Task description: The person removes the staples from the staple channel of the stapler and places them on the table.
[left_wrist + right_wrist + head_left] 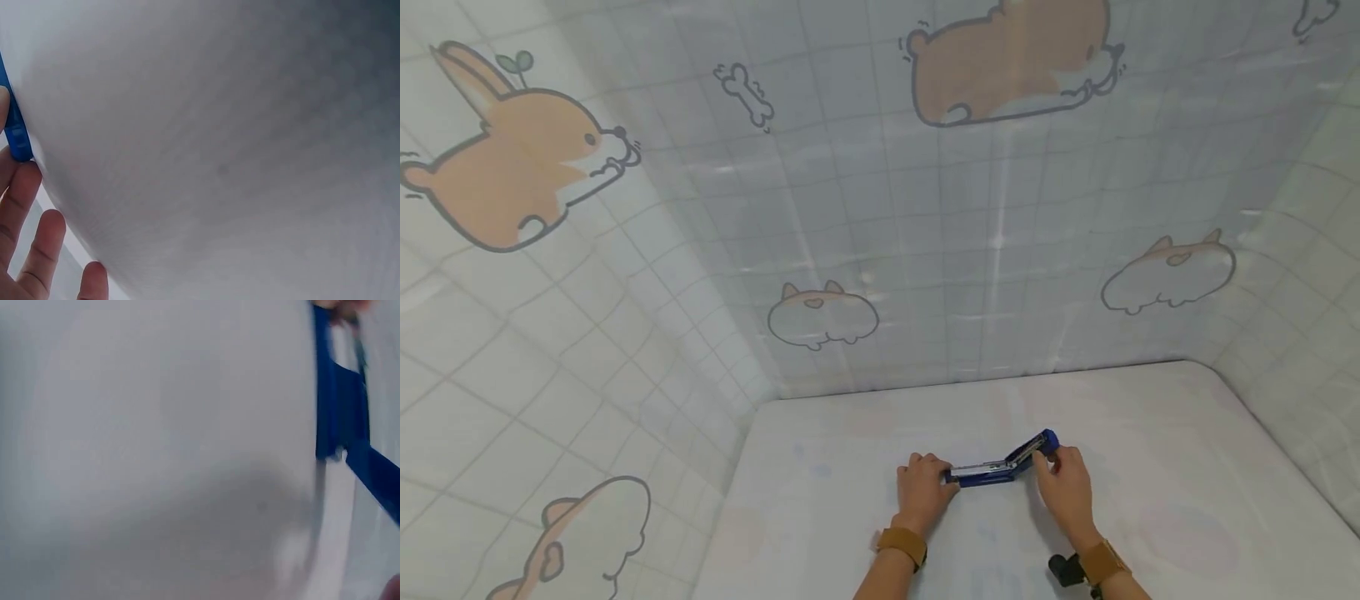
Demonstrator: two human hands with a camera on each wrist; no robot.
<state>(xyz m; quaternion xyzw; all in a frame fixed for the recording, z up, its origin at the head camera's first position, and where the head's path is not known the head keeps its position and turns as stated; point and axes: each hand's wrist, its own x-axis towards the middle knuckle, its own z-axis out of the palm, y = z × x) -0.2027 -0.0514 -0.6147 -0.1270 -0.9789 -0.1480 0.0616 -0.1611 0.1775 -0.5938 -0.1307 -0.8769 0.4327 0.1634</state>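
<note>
A blue stapler point(988, 478) lies opened out over the white tabletop, with its metal inner parts showing and a bend near its middle. My left hand point(923, 486) holds the stapler's left end between thumb and fingers. At the other end, my right hand point(1069, 490) pinches the arm that slants up to the right. In the left wrist view, the blue tip point(20, 142) sits against my fingertips, while the other fingers are spread beside it. The right wrist view has the blue body point(342, 412) and its hinge along the right side, somewhat blurred.
The white table point(820, 525) reaches back to a curtain point(880, 217) printed with a grid and cartoon dogs, which also hangs at both sides. Tan bands point(902, 543) circle both wrists, and a small black device point(1066, 570) sits at the right one.
</note>
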